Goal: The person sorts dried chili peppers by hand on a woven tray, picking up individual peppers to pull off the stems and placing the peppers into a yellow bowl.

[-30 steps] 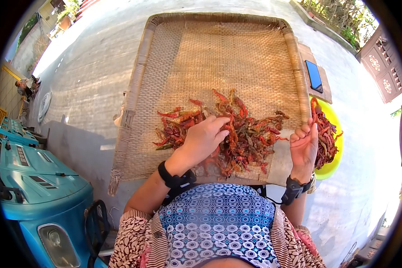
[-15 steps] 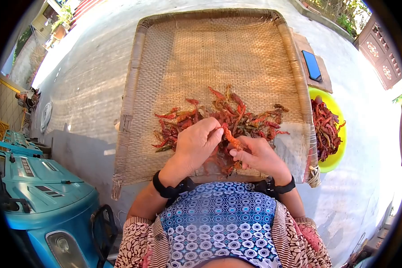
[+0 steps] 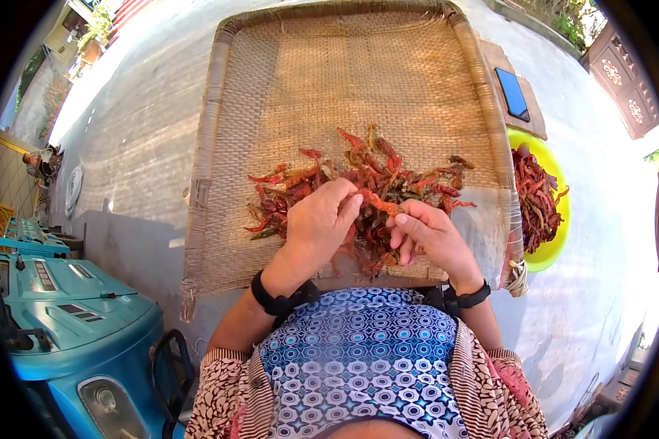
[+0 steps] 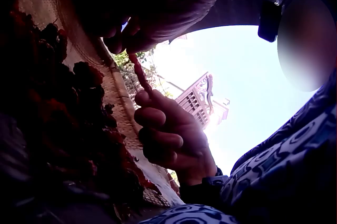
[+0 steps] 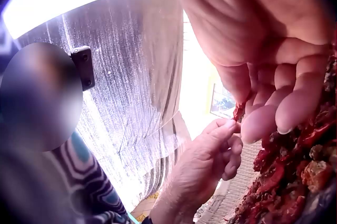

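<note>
A wrinkled red-orange dried chili [image 3: 377, 201] is stretched between both hands above the pile. The left hand [image 3: 318, 223] pinches one end of it between thumb and forefinger. At the other end, the right hand [image 3: 432, 238] grips it with thumb and fingertips, the other fingers curled. In the left wrist view the chili [image 4: 140, 74] spans the gap between the two hands. Below them a heap of dried chilies [image 3: 432, 183], red with some brownish and green ones, lies on a woven bamboo tray [image 3: 359, 80]. The hands cover part of the heap.
A yellow-green basin [image 3: 561, 219] with more red chilies stands right of the tray. Beyond it a phone [image 3: 512, 94] lies on a piece of cardboard [image 3: 538, 121]. A blue vehicle [image 3: 80, 314] stands at the left, and a person [image 3: 44, 162] is far off on that side.
The right hand has come from beside the basin to the left hand and taken hold of one end of the chili. The left hand has lifted it off the heap.
</note>
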The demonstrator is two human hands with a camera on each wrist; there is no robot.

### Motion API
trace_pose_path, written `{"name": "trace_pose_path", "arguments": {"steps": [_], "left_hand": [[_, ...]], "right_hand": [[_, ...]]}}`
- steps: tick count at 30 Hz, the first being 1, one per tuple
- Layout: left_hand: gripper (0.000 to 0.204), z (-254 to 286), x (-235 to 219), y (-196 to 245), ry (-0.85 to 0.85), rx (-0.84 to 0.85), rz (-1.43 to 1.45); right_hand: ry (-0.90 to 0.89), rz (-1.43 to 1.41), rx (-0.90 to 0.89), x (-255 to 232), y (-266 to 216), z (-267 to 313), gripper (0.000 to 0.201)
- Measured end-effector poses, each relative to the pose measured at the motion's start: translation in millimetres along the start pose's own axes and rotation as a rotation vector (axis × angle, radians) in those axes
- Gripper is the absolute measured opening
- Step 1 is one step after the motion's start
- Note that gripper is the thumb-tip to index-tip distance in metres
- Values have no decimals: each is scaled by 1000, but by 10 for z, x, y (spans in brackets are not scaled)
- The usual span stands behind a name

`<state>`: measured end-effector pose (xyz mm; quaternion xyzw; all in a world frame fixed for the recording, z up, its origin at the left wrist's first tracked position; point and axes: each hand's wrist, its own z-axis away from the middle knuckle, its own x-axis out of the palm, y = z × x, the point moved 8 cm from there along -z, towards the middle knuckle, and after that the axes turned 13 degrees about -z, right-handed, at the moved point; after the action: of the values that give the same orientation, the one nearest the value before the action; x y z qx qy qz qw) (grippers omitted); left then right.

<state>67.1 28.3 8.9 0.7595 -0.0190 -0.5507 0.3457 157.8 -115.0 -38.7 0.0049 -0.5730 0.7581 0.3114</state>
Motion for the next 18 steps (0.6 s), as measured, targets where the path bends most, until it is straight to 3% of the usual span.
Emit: {"name": "trace_pose_path", "arguments": {"steps": [3, 6, 9, 11, 14, 17, 18], "left_hand": [[14, 26, 79, 26, 8, 94, -8], [18, 97, 143, 103, -239, 88, 106], [22, 332, 281, 258, -554, 419, 138], [23, 459, 314, 280, -641, 508, 71], [22, 638, 421, 273, -722, 580, -74], [15, 638, 491, 252, -682, 561, -106], [13, 630, 511, 230, -678, 547, -119]], "right_hand": [[42, -93, -34, -169, -81, 88, 23], [144, -245, -195, -507, -203, 196, 25], [364, -540, -483, -987, -359, 414, 31], [-31, -1084, -686, -1254, -434, 479, 38], [28, -1288, -634, -1311, -409, 559, 42], [62, -956, -589, -1277, -248, 508, 39], [213, -891, -546, -1215, -192, 512, 34]]}}
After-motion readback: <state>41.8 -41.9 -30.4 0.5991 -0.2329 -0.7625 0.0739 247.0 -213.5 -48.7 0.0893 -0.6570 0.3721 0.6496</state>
